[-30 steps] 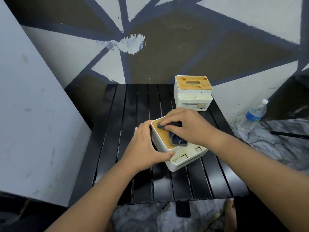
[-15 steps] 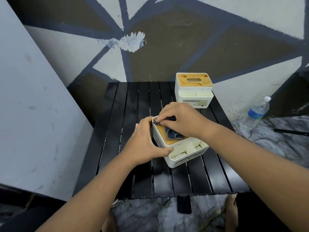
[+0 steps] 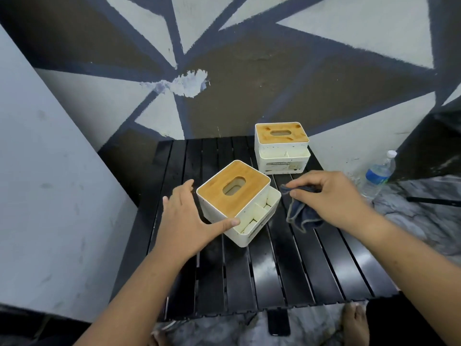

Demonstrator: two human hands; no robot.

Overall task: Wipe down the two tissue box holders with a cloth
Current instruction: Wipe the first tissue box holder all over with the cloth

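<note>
Two holders stand on the counter [image 3: 274, 270]: near holder [image 3: 234, 193] centre, far holder [image 3: 282, 146] far right. My left grip [image 3: 187, 221], fingers straight, rests against the near holder; my right grip [image 3: 331, 196] pinches the cloth [image 3: 299, 216] beside it.

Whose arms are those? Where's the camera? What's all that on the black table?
Those are a person's own arms, no machine. The camera sits on their head looking down, so you see what they see. On the black table stand two white tissue box holders with wooden lids, a near holder and a far holder. The left hand rests against the near holder. The right hand pinches a dark cloth in its fingers, beside it, for wiping. A water bottle stands on the floor at right.
</note>
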